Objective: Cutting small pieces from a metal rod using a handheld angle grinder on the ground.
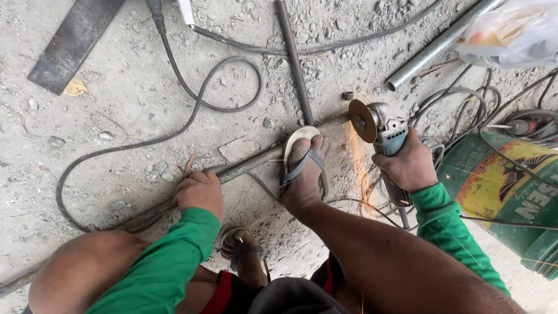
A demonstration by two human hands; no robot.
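A long rusty metal pipe lies slantwise on the concrete floor. My left hand, in a green sleeve, grips it near its middle. My sandalled foot stands on the pipe further right. My right hand holds a blue-grey angle grinder. Its disc meets the pipe's right end and orange sparks stream down toward me. My other foot rests nearer, between my knees.
Black cables loop over the floor. A thin dark rod and a grey tube lie beyond the pipe. A green bucket stands at the right with tangled cords, a plastic bag above it. A dark flat bar lies top left.
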